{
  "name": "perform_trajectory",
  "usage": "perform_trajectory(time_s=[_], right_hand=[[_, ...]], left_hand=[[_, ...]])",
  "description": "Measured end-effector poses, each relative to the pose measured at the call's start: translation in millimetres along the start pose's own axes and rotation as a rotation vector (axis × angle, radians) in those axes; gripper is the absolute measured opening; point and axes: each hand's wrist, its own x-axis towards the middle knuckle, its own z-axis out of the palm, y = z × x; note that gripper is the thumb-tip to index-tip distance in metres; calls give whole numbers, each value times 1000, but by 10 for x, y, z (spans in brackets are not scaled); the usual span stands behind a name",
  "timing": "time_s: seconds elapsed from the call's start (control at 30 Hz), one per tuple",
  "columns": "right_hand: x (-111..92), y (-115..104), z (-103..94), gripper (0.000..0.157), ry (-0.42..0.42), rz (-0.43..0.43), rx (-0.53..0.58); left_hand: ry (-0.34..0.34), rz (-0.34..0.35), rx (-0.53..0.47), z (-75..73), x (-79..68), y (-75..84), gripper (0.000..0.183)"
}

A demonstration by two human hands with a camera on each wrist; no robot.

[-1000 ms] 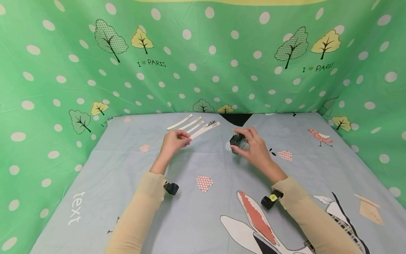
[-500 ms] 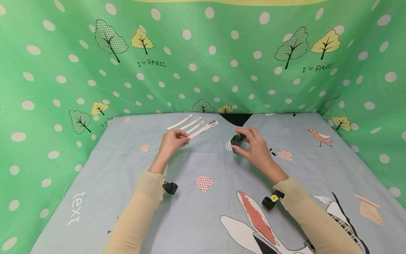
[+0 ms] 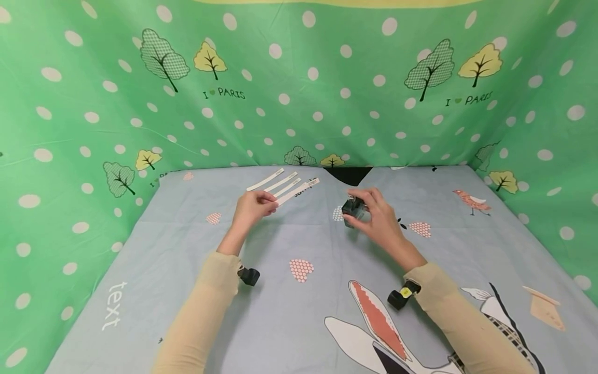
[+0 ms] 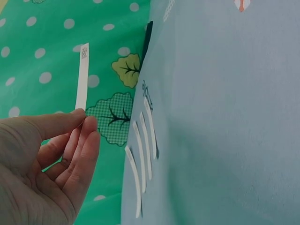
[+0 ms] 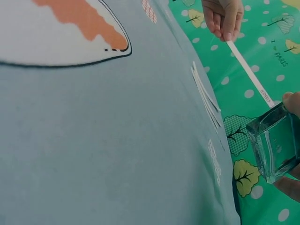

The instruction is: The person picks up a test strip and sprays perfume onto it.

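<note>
My left hand [image 3: 254,208] pinches one end of a white paper test strip [image 4: 83,77] between thumb and fingertips. Small dark print marks the strip's far end, which slants up and to the right. Several similar paper strips [image 3: 266,180] lie side by side on the cloth just beyond that hand. In my right hand [image 3: 379,218] is a square glass perfume bottle [image 5: 274,140], gripped between the thumb below and fingers on top, tilted above the cloth. A gap separates the bottle from the strip in the head view.
A grey-blue printed cloth [image 3: 187,291] covers the table. Behind and at both sides hangs a green dotted curtain [image 3: 261,62]. Small black cameras are strapped to both wrists, one below the left sleeve [image 3: 201,306].
The left hand has drawn the pinched strip slightly left. The right hand with the bottle has shifted a little to the right, so the gap between them is slightly wider.
</note>
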Motion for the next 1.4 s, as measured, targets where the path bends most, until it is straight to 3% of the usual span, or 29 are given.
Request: perform_trajectory(time_s=[1.23, 1.4], right_hand=[[-102, 79, -85, 64, -14, 30, 18], [-114, 92, -99, 64, -8, 29, 14]], left_hand=[[27, -20, 89, -143, -33, -151, 17], [25, -38, 67, -162, -30, -188, 18]])
